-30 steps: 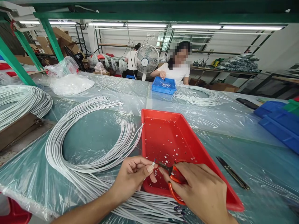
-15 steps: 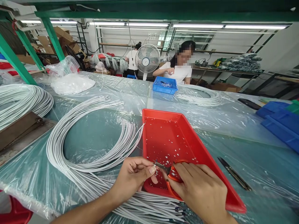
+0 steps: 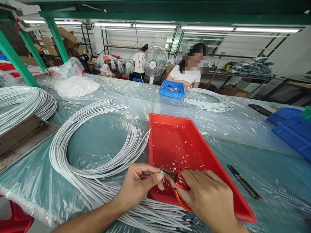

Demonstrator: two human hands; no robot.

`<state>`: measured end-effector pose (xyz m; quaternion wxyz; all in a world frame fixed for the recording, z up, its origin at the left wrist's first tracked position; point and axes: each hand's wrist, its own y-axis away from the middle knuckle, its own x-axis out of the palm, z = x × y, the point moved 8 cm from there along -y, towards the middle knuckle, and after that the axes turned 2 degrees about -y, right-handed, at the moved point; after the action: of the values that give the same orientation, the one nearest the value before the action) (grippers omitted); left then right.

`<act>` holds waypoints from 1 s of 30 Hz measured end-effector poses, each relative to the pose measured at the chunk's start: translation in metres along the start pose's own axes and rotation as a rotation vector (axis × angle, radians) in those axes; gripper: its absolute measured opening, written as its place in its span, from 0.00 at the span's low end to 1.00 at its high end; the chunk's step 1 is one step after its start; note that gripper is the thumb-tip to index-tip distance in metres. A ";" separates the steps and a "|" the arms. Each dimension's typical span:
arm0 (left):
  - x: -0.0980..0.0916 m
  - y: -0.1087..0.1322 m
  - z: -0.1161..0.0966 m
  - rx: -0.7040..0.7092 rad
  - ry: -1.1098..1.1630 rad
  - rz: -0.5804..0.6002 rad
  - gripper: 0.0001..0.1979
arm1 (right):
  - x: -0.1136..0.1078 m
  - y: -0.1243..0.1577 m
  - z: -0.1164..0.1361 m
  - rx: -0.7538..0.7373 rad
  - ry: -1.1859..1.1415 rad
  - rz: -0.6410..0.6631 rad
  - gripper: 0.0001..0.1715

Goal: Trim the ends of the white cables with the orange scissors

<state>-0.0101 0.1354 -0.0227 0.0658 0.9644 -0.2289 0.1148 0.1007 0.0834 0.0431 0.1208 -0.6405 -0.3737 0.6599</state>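
Note:
My left hand [image 3: 139,183] pinches the end of a white cable [image 3: 161,172] between thumb and forefinger, over the near end of a red tray [image 3: 170,145]. My right hand [image 3: 209,194] is wrapped round the orange handles of a pair of scissors [image 3: 179,181]. The blades point left and meet the cable end at my left fingertips; whether they are parted is too small to tell. Small white scraps lie scattered in the tray. A coiled bundle of white cables [image 3: 59,152] spreads to the left, and its near ends run beneath my left forearm.
Tweezers [image 3: 244,182] lie right of the tray. Another cable coil [image 3: 29,103] and a brown metal block [image 3: 20,134] sit at the left. Across the table, a co-worker [image 3: 189,72] sits behind a blue tray [image 3: 172,92] and more cables. Blue bins [image 3: 291,126] stand at the far right.
My hands stay almost in place, with the scissor blades still at the cable end. Across the table, the co-worker's raised hand has come down beside the blue tray.

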 end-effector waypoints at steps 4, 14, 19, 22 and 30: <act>0.000 0.000 0.000 -0.002 0.004 -0.005 0.11 | 0.000 0.001 0.002 -0.014 0.007 -0.004 0.26; 0.001 -0.002 0.005 -0.054 -0.021 0.024 0.12 | -0.006 0.007 -0.003 -0.009 -0.081 -0.089 0.22; 0.005 -0.001 0.003 -0.067 -0.026 0.089 0.15 | 0.011 0.010 -0.029 0.360 -0.401 0.052 0.23; 0.008 -0.001 0.002 -0.074 0.007 0.111 0.15 | 0.036 0.014 -0.036 0.609 -0.773 0.230 0.15; 0.016 0.002 0.007 -0.048 -0.054 0.222 0.16 | 0.046 0.010 -0.016 0.709 -1.100 0.342 0.12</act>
<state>0.0046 0.1252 -0.0255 0.0696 0.9340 -0.3385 0.0901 0.1118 0.1106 0.0035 0.0098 -0.1829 -0.0352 0.9825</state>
